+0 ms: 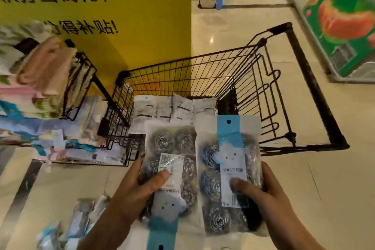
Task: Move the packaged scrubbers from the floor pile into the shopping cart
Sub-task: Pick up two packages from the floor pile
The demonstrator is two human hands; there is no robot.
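Note:
My left hand [140, 191] grips a clear pack of steel-wool scrubbers [172, 148], turned upside down with its blue header at the bottom. My right hand [261, 195] grips a second scrubber pack [229, 158], upright, with a blue cloud label. Both packs are held side by side just in front of the black wire shopping cart [203, 75]. Several white-backed packs [162, 109] lie face down on the cart's floor. The floor pile of scrubber packs [71, 229] sits at the lower left, blurred.
A wire rack of folded towels and cloths [46, 79] stands left of the cart against a yellow wall [142, 16]. A freezer chest with a green and red graphic [341, 26] is at the far right. Beige tiled floor [345, 178] surrounds the cart.

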